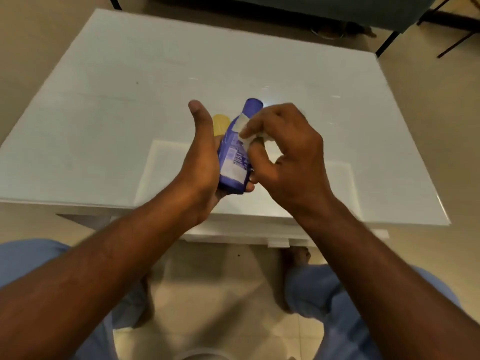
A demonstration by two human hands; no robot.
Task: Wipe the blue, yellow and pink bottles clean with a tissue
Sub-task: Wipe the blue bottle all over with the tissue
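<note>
L hand (205, 162) cradles blue bottle (235, 154) above white table (104, 120), fingers curled under its base, thumb up; cap points to 12 o'clock. R hand (285, 154), at bottle's 3 o'clock, pinches tissue (246, 135) against bottle's shoulder. Yellow bottle (220, 123) shows at 11 o'clock behind L thumb, mostly hidden.

Your glossy white table (104, 120) stands on a beige tiled floor (213, 294). Just beyond your gripping hands, a yellow bottle (220, 123) shows on the tabletop, mostly hidden; whether it stands or lies, you cannot tell.
</note>
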